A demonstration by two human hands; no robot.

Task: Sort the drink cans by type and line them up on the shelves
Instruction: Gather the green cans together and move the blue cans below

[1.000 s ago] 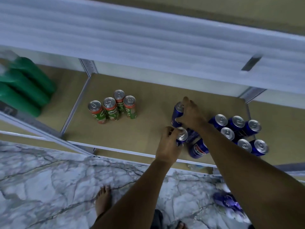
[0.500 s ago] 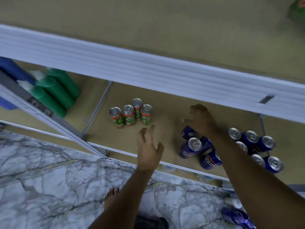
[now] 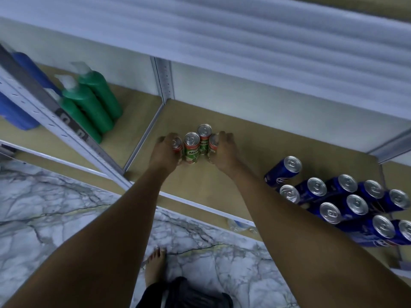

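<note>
Presently catalogued, one cluster of four small green-and-red metal drink cans [image 3: 195, 144], upright on the tan wooden shelf board [image 3: 278, 141], long axes vertical, silver tops up; three stand in a rough row running from 9 toward 3 o'clock, the fourth sits just behind at 12 o'clock.

Left hand [image 3: 165, 152]: at 9 o'clock of the cluster, fingers curled round the leftmost can, gripping its side.

Right hand [image 3: 223, 152]: at 3 o'clock of the cluster, fingers curled round the rightmost can, gripping likewise; both hands equally near, the cluster lying directly between them, the two middle cans touched by neither so far as can be seen.

Second lot: a group of tall blue metal drink cans [image 3: 347, 203] at 4 o'clock of the right hand, well apart from the green-and-red set, packed closely on the same board.

Judgement: the coming move turns on the two hands squeezing inward along the 9-to-3 line to close and straighten the row; the rear can probably needs bringing forward into line.

Also held: green plastic bottles [image 3: 93, 105] in the neighbouring bay at 10 o'clock; marbled floor [image 3: 55, 207] below.
</note>
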